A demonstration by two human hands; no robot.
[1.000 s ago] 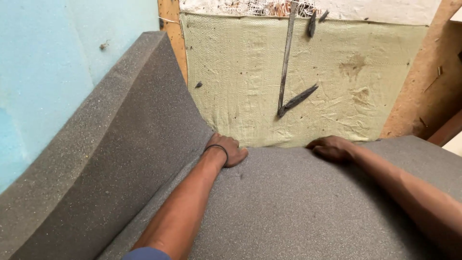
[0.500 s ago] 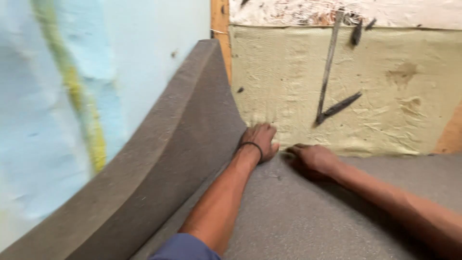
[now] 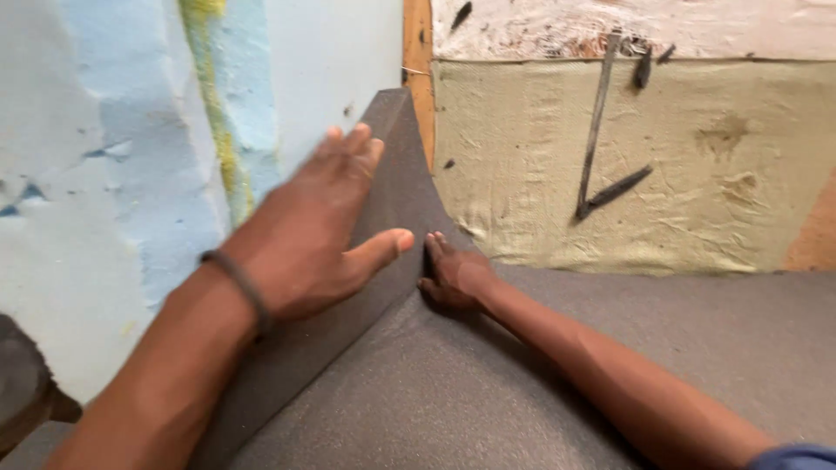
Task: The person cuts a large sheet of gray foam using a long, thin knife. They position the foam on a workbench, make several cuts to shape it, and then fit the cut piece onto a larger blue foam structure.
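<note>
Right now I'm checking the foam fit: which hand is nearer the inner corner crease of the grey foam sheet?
Right. The right hand presses into the crease; the left hand lies higher on the upturned foam.

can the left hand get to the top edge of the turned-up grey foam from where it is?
Probably yes. The left hand is open and lies against the turned-up grey foam, fingertips just short of its top edge, nothing between them. The right hand sits lower, in the crease.

Matt, grainy grey foam sheet (image 3: 540,383)

A thick grey foam sheet (image 3: 522,383) lies flat, its left edge curling up against the pale blue wall.
</note>
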